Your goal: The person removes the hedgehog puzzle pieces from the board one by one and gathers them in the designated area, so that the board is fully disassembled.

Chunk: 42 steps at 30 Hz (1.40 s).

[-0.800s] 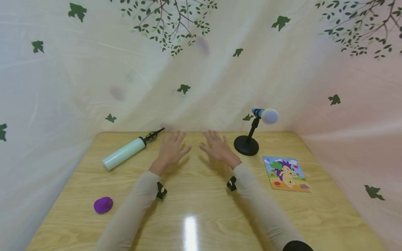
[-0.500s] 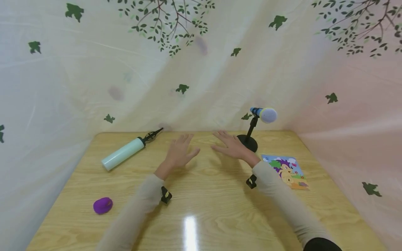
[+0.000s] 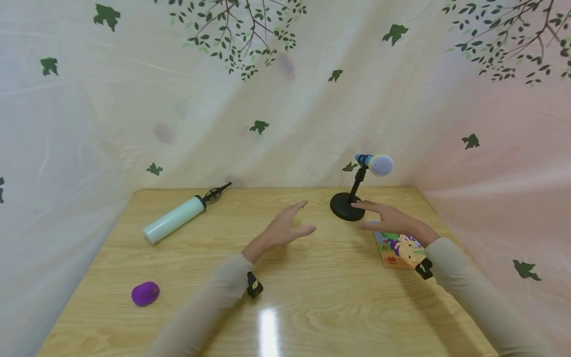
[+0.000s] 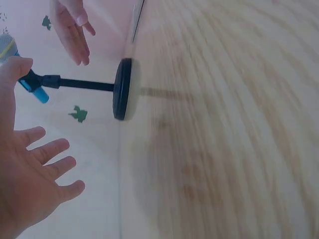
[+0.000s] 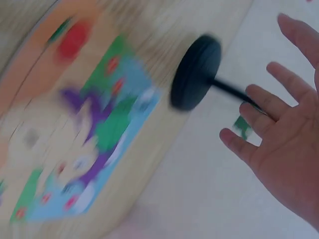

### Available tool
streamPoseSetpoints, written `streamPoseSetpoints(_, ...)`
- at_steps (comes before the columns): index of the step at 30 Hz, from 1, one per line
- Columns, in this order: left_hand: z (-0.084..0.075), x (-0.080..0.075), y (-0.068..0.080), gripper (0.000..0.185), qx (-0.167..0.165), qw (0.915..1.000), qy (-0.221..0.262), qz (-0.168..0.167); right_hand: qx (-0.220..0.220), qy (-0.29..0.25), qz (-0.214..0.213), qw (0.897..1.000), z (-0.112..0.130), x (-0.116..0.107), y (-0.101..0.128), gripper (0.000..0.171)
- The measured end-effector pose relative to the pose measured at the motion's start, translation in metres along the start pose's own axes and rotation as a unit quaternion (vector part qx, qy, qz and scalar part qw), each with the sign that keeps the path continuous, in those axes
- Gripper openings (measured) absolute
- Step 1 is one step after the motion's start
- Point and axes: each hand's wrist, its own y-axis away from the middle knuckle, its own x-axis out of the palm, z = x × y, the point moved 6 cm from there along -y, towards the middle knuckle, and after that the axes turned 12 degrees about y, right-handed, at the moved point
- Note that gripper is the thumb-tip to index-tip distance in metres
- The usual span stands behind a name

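My left hand (image 3: 281, 229) hovers over the middle of the table with thumb and fingers spread apart, holding nothing. To the right, my right hand (image 3: 390, 219) hangs above a hedgehog picture board (image 3: 401, 252) and partly covers it; its fingers are extended and hold nothing. Just left of the right fingertips stands a black stand (image 3: 347, 207) bearing a blue toy microphone (image 3: 379, 164) with a pale round head. In the right wrist view the spread fingers overlap the stand's pole, and the picture board (image 5: 75, 129) is blurred below.
A pale green hand pump (image 3: 175, 219) with a black nozzle lies at the back left of the wooden table (image 3: 312, 297). A purple object (image 3: 145, 293), rounded and smooth, rests at the front left. A printed curtain (image 3: 214, 124) hangs behind the table.
Both hands have moved right, the right one farther, from beside the microphone stand to over the picture board. The table objects have stayed in place.
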Motion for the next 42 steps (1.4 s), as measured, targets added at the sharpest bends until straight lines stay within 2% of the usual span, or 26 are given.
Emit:
streamPoseSetpoints(4, -0.004, 0.016, -0.005, 0.085, -0.011, 0.9988, 0.043, 0.019, 0.001, 0.014, -0.011, 1.000, -0.025, -0.006, 0.024, 0.069)
streamPoseSetpoints(10, -0.007, 0.042, -0.015, 0.085, -0.004, 0.9938, 0.104, 0.038, 0.015, 0.008, -0.007, 1.000, -0.061, -0.006, 0.050, 0.074)
streamPoseSetpoints(15, -0.005, 0.063, -0.024, 0.087, -0.011, 0.9870, 0.152, 0.052, 0.039, -0.006, 0.006, 0.999, -0.088, 0.000, 0.063, 0.078)
streamPoseSetpoints(19, -0.002, 0.078, -0.030, 0.089, -0.017, 0.9833, 0.171, 0.060, 0.058, -0.004, 0.010, 0.998, -0.106, 0.007, 0.070, 0.083)
streamPoseSetpoints(26, -0.003, 0.098, -0.039, 0.088, -0.026, 0.9806, 0.182, 0.069, 0.073, -0.021, 0.035, 0.996, -0.121, 0.017, 0.076, 0.083)
streamPoseSetpoints(32, -0.009, 0.117, -0.048, 0.089, -0.040, 0.9771, 0.194, 0.079, 0.082, -0.025, 0.038, 0.996, -0.128, 0.022, 0.076, 0.082)
streamPoseSetpoints(36, -0.011, 0.129, -0.054, 0.091, -0.038, 0.9789, 0.182, 0.086, 0.075, -0.021, 0.031, 0.997, -0.132, 0.024, 0.076, 0.081)
streamPoseSetpoints(42, -0.010, 0.140, -0.060, 0.095, -0.051, 0.9855, 0.135, 0.089, 0.052, -0.041, 0.021, 0.998, -0.125, 0.025, 0.073, 0.075)
